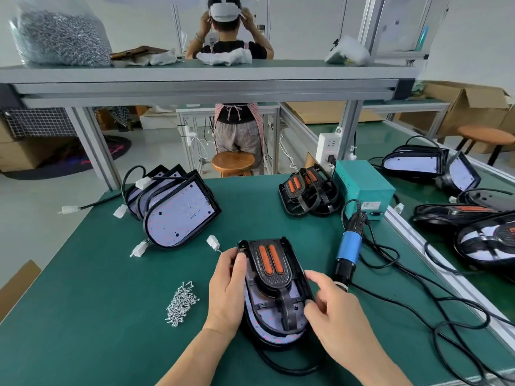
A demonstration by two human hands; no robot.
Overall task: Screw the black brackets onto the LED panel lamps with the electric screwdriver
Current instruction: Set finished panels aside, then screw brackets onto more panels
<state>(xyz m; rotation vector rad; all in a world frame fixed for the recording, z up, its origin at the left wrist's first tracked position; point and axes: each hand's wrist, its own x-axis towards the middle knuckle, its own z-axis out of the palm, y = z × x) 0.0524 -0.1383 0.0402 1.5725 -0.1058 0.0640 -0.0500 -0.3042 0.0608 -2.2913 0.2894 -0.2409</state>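
An LED panel lamp [257, 319] lies on the green table in front of me, with a black bracket [271, 270] with two orange strips laid on top of it. My left hand [227, 288] grips the lamp's left edge, thumb on the bracket's upper left corner. My right hand [331, 310] pinches the bracket's lower right side with curled fingers. The blue electric screwdriver [348, 246] lies on the table to the right, untouched. A heap of loose screws [181, 302] sits left of my left hand.
A stack of bare LED panels [178, 210] leans at the back left. Spare black brackets [309, 190] stand beside a teal power box [362, 185]. Cables [418, 307] trail across the right side. Finished lamps [487, 238] lie on the right bench. A person stands beyond the shelf.
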